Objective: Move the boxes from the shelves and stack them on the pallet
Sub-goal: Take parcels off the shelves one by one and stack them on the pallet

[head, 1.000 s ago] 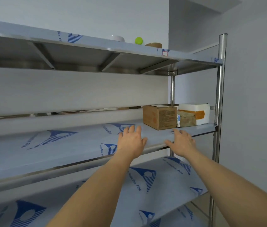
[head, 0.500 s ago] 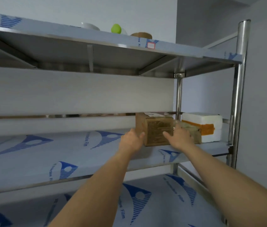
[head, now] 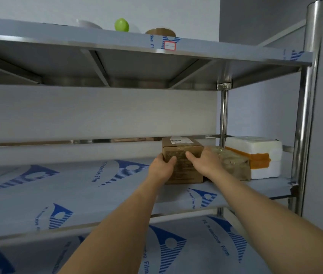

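A brown cardboard box with a white label on top stands on the middle shelf of a steel rack. My left hand grips its left front corner, thumb across the front face. My right hand holds the box's right side, thumb on the front. Right of it lies a smaller brown parcel wrapped in tape, and behind that a white foam box with orange tape. No pallet is in view.
The top shelf carries a green ball, a white bowl and a tape roll. A steel post stands at the right front corner. A lower shelf lies beneath my arms.
Both hands reached forward from the shelf's front edge to the cardboard box and took hold of its two sides. The camera moved closer to the rack.
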